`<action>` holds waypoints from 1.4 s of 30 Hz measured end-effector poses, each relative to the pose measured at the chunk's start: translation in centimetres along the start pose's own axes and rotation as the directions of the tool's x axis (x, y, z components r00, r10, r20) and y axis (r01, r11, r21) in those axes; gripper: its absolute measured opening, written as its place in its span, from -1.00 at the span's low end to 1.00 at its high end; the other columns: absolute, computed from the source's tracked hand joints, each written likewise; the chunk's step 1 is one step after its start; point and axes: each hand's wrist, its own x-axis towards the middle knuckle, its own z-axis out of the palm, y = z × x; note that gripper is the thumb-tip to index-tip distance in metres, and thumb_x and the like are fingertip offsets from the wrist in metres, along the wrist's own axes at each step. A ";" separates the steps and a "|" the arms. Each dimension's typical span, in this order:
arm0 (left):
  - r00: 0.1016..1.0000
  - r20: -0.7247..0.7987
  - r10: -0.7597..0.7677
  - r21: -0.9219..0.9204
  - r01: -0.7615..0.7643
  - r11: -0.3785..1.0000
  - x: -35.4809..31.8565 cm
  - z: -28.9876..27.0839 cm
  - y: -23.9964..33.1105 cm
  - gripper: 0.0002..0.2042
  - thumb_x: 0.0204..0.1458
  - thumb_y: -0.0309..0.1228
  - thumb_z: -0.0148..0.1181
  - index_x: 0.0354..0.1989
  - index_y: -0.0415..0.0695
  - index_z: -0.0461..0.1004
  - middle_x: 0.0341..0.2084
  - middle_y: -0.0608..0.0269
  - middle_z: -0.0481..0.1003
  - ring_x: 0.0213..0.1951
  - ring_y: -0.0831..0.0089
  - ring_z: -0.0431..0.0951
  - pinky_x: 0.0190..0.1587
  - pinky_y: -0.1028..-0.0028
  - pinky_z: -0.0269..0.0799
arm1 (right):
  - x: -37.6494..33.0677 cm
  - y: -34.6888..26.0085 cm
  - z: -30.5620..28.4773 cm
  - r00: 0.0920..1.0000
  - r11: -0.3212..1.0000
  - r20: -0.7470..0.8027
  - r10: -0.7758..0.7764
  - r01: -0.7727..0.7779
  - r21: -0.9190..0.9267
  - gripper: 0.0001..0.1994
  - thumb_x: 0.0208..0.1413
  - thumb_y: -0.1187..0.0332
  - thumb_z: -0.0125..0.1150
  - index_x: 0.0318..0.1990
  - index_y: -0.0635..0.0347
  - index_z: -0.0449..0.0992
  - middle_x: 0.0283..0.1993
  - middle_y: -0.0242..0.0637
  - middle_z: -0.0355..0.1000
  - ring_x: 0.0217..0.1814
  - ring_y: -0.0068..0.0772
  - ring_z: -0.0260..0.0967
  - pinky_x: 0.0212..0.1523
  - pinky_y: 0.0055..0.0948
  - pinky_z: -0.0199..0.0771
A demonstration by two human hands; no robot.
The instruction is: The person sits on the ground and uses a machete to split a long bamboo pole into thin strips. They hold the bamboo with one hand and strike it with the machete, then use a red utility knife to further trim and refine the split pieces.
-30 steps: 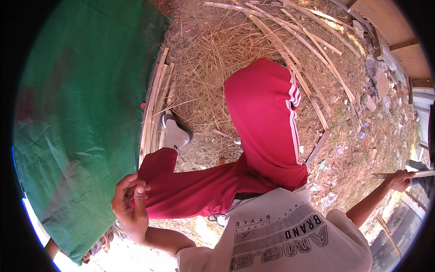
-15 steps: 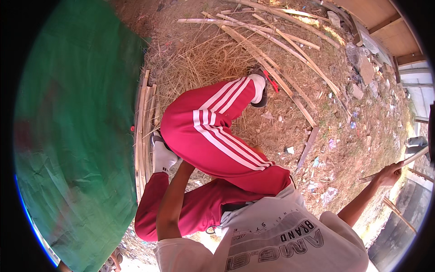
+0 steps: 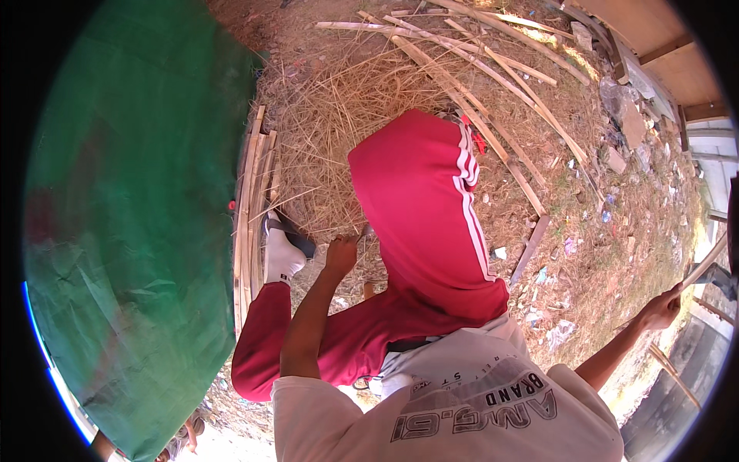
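Note:
My left hand point(image 3: 342, 255) is closed, low over the straw between my socked foot point(image 3: 283, 254) and my raised red-trousered knee point(image 3: 412, 165). A small greyish tip shows just past its fingers, against the trouser leg; I cannot make out what it belongs to. Out at the far right, my right hand point(image 3: 660, 311) is wrapped round a pale bamboo strip point(image 3: 704, 264). The strip slants up and away to the right, out of the picture. My two hands are wide apart.
A green tarp point(image 3: 138, 231) covers the left side, with several bamboo strips point(image 3: 250, 208) along its edge. More long strips point(image 3: 493, 73) lie across the dry straw point(image 3: 323, 115) ahead. Stones and litter point(image 3: 562, 333) dot the right. Part of another person point(image 3: 191, 435) shows at lower left.
My left hand has come out from behind my leg, moving forward and right. My raised knee has swung right, covering more of that foot. My right hand still grips the strip, which tilts more steeply.

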 end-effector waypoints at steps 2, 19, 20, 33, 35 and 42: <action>0.990 -0.060 -0.126 -0.114 0.118 0.986 -1.3 -1.4 -1.6 -0.72 0.17 -0.33 0.17 0.01 -0.14 0.55 -0.23 0.12 0.64 -0.22 0.32 0.64 -0.13 0.32 0.52 | -0.3 -0.3 1.3 0.998 1.000 0.050 0.024 -0.024 0.000 -0.37 0.05 -0.27 0.25 -0.28 0.27 0.67 -0.43 -0.23 0.59 -0.40 -0.37 0.50 -0.38 -0.26 0.50; 0.377 -0.867 -0.325 -0.410 -0.171 0.896 -3.1 -25.5 1.4 -0.85 0.14 -0.50 0.19 -0.18 -0.27 0.61 -0.34 0.05 0.63 -0.33 0.35 0.64 -0.24 0.46 0.52 | -4.6 -1.4 6.3 0.984 0.972 0.152 0.096 -0.126 0.199 -0.43 0.16 -0.20 0.16 -0.10 0.19 0.63 -0.19 -0.17 0.61 -0.16 -0.24 0.55 -0.16 -0.29 0.51; 0.406 -0.883 -0.238 -0.336 -0.191 0.922 -2.3 -25.5 2.3 -0.85 0.13 -0.50 0.20 -0.19 -0.26 0.61 -0.34 0.00 0.63 -0.34 0.31 0.65 -0.25 0.44 0.53 | -4.6 -0.4 6.6 0.985 0.972 0.145 0.093 -0.121 0.200 -0.43 0.16 -0.21 0.15 -0.10 0.17 0.64 -0.20 -0.18 0.61 -0.17 -0.24 0.55 -0.17 -0.28 0.51; -0.051 -0.922 -0.384 -0.385 0.018 0.923 -29.6 -35.6 14.5 -0.78 0.29 -0.48 -0.05 -0.15 -0.38 0.50 -0.45 0.04 0.60 -0.50 0.41 0.58 -0.44 0.51 0.47 | -6.5 -5.7 11.5 0.941 0.940 0.327 0.087 -0.186 0.286 -0.40 0.16 -0.21 0.14 -0.02 0.20 0.61 -0.06 -0.17 0.59 -0.13 -0.18 0.56 -0.11 -0.32 0.54; -0.640 -0.768 0.010 -0.303 0.377 0.875 -41.6 -36.7 17.0 -0.78 0.27 -0.46 -0.05 -0.19 -0.35 0.50 -0.35 0.03 0.60 -0.46 0.45 0.56 -0.39 0.56 0.39 | -6.9 -7.7 10.7 0.942 0.939 0.328 0.071 -0.174 0.296 -0.40 0.16 -0.21 0.15 -0.03 0.21 0.61 -0.06 -0.17 0.59 -0.13 -0.18 0.56 -0.10 -0.32 0.54; -0.946 -0.207 -0.251 -0.932 0.269 -0.242 -64.6 -12.4 20.7 -0.77 0.25 -0.44 0.02 -0.07 -0.38 0.41 -0.27 -0.01 0.58 -0.33 0.36 0.57 -0.28 0.47 0.48 | -8.4 -21.1 9.8 0.967 0.789 0.254 0.020 -0.171 0.591 -0.47 0.10 -0.11 0.31 -0.24 0.31 0.67 -0.35 -0.16 0.62 -0.31 -0.29 0.55 -0.25 -0.33 0.51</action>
